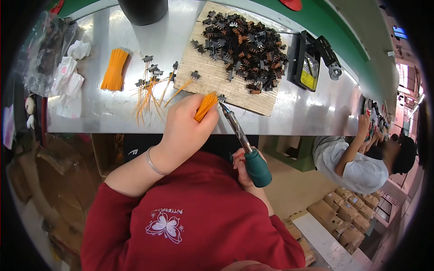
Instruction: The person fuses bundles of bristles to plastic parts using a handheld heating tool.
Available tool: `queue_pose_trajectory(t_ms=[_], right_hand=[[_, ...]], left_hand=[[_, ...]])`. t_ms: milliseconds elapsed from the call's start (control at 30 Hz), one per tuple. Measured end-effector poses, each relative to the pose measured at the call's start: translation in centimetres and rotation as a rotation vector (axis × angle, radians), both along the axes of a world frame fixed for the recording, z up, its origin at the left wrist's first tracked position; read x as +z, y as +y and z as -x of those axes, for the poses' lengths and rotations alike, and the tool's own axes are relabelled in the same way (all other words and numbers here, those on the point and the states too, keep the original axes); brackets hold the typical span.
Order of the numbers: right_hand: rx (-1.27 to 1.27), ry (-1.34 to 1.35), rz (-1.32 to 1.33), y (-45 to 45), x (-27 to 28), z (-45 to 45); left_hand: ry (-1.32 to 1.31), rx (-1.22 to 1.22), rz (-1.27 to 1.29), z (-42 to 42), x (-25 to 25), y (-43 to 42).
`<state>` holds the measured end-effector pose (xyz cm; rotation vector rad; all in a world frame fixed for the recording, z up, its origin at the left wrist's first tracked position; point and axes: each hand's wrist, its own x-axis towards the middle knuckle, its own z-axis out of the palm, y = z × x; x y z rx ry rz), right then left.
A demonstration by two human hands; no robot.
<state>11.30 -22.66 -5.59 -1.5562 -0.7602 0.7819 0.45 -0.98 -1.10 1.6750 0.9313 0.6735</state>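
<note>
My left hand (187, 126) is closed round a bundle of orange wires (206, 107) at the front edge of a wooden board (192, 61). In my right hand (244, 170) is a soldering iron (257, 167) with a green handle, its tip close to the wire ends and a small black switch (221, 98). A heap of black and brown switches (246, 47) covers much of the board. Left of it lie switches with orange wires attached (147, 88). Farther left stands another orange wire bundle (115, 70).
A black tray with a yellow sponge (308, 79) and a metal-ended holder (329, 56) are right of the board. A dark round container (143, 10) stands at the back. Crumpled tissues (68, 86) and plastic bags lie left. Another person (350, 162) works at the far right.
</note>
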Motion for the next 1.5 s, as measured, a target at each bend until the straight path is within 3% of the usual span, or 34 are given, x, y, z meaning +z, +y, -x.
queue_pose_trajectory(t_ms=[33,467,1500], right_hand=[[0.03,-0.093,-0.01,0.0,-0.1,-0.1],[-0.004,0.012,0.068,0.5,0.3,0.0],[-0.036,0.123,-0.167,0.8,-0.3,0.1]], left_hand=[[0.002,0.001,0.018,0.0,0.0,0.0],[0.012,0.035,-0.019,-0.1,0.0,-0.3],[0.028,0.05,-0.128,-0.2,-0.4,-0.6]])
